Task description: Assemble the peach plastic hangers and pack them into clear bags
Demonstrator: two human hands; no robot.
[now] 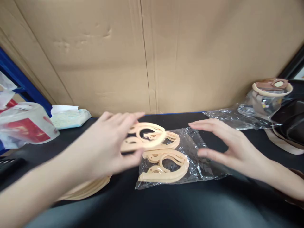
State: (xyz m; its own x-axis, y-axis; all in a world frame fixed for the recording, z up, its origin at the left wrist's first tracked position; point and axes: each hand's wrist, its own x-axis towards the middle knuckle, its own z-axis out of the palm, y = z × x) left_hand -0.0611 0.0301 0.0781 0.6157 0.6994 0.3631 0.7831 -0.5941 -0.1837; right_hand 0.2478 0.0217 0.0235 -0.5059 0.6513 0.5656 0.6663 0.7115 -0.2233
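My left hand [108, 142] grips a beige plastic folding hanger [152, 144] between thumb and fingers, above the table's middle. Below and just right of it lies a clear plastic bag [196, 172] with folded beige hangers [175, 178] inside. The held hanger overlaps part of the upper one in the bag. To the right, my right hand [232, 148] hovers over the bag's far side, fingers and thumb apart, with nothing in it. Partly hidden under my left forearm is a pile of similar beige pieces [96, 187].
A cardboard wall [152, 57] stands behind the black table [147, 209]. At left are a white bin [35, 123] with a red patch and a tissue pack [71, 117]. A clear bottle [268, 98] with a brown lid, another plastic bag [228, 116] and a black bag [293, 118] sit at right.
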